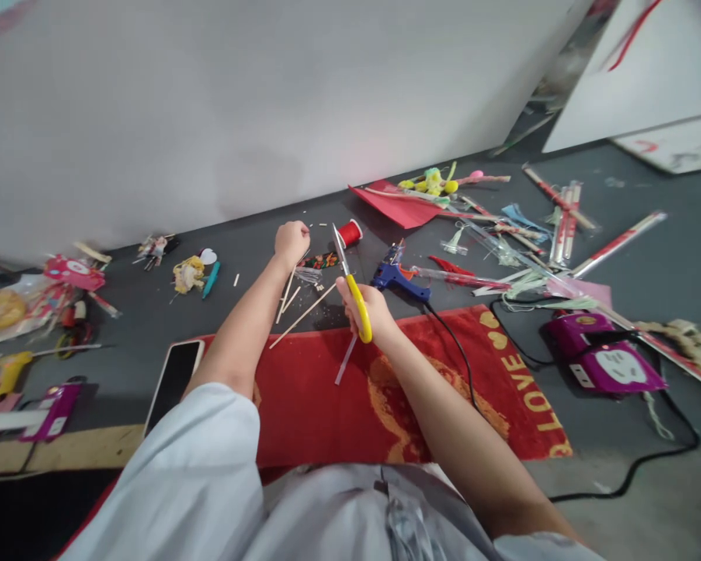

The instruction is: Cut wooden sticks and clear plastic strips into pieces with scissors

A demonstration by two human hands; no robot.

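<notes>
Yellow-handled scissors [359, 304] are in my right hand [378, 310], their blades pointing away from me towards the wall. My left hand [292, 243] is closed above the grey table, left of the blades; whatever its fingers may grip is hidden. Below it lie several thin wooden sticks [302, 315], one reaching onto the red towel, with small cut bits scattered around. A spool of red ribbon [350, 232] lies just behind the scissors. To the right of my right hand is a blue glue gun [400, 274]. A clear strip [346, 360] rests on the towel.
A red towel [321, 405] with "LOVE" lettering lies before me, a phone [174, 378] at its left edge. Wrapped sticks and red paper [398, 209] clutter the right side, near a purple power box [601, 354] with black cables. A white wall [210, 101] bounds the back.
</notes>
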